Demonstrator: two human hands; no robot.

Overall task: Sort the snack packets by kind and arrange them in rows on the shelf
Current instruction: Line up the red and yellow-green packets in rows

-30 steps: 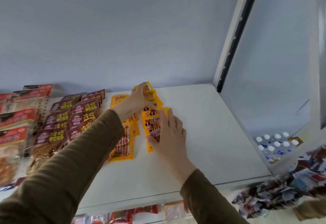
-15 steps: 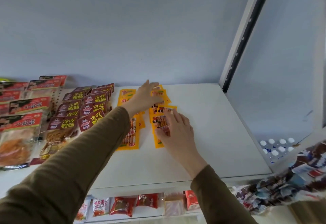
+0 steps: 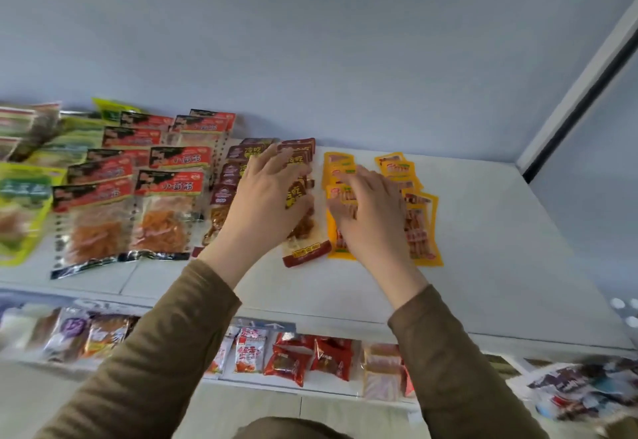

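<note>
Snack packets lie flat in overlapping rows on the white shelf [image 3: 483,248], grouped by kind so each label shows. The left hand [image 3: 266,203] rests with spread, relaxed fingers on the dark-red packets [image 3: 300,197], probably squaring that row. The right hand [image 3: 369,210] lies flat, gripping nothing, on the yellow packets [image 3: 423,228] just beside them.

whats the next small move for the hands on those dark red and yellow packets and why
Probably nudge the front dark red plastic snack packet straight with the left hand. Its bottom edge sits tilted and close against the left row of yellow plastic snack packets, where the right hand rests with spread fingers. Squaring it would keep the two kinds in separate rows on the white shelf.
</note>
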